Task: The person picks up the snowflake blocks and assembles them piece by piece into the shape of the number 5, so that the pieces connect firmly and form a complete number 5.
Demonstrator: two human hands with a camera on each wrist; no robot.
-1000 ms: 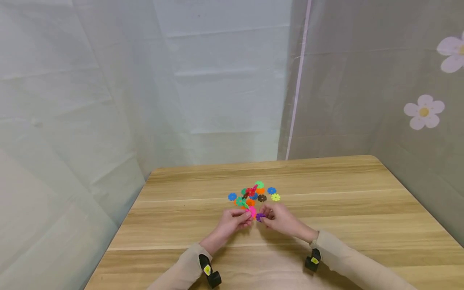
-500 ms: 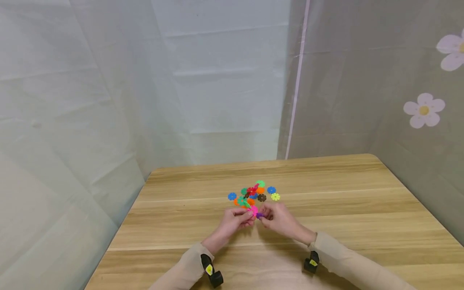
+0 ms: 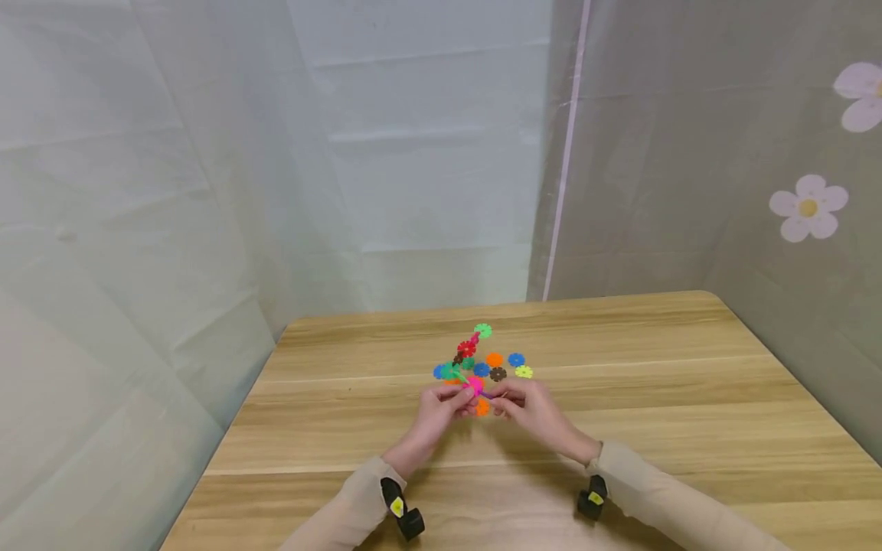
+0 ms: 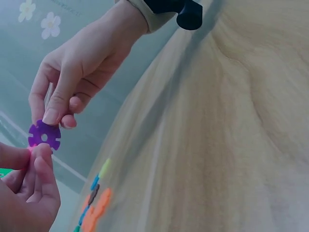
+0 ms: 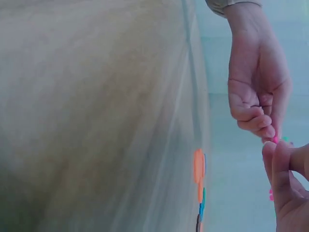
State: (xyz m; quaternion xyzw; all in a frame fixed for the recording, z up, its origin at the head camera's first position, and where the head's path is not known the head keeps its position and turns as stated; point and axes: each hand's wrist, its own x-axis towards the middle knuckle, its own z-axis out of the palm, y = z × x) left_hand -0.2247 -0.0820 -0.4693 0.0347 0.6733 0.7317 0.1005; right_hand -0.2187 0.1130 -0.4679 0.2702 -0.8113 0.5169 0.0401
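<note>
A chain of notched plastic snowflake discs runs up from my left hand (image 3: 439,412). Thumb and fingers of that hand pinch the pink disc (image 3: 473,385) at its near end. Beyond it come a teal disc (image 3: 451,371), a red disc (image 3: 466,349) and a light green disc (image 3: 484,330) at the far end. My right hand (image 3: 529,407) pinches a purple disc (image 4: 44,135) between thumb and forefinger. In the head view the purple disc is edge-on against the pink one's right side. Fingertips hide where the two meet, so whether their slots interlock I cannot tell.
Loose discs lie on the wooden table (image 3: 331,428) beyond the hands: a brown disc (image 3: 498,373), a yellow disc (image 3: 524,372), a blue disc (image 3: 516,360) and an orange disc (image 3: 494,359) among them. Another orange disc (image 3: 481,408) lies between the hands. Cloth sheets surround the table.
The purple disc has come from beside the pink disc to its edge and turned edge-on. The chain has shifted up and slightly left in the head view, uncovering the orange disc between the hands.
</note>
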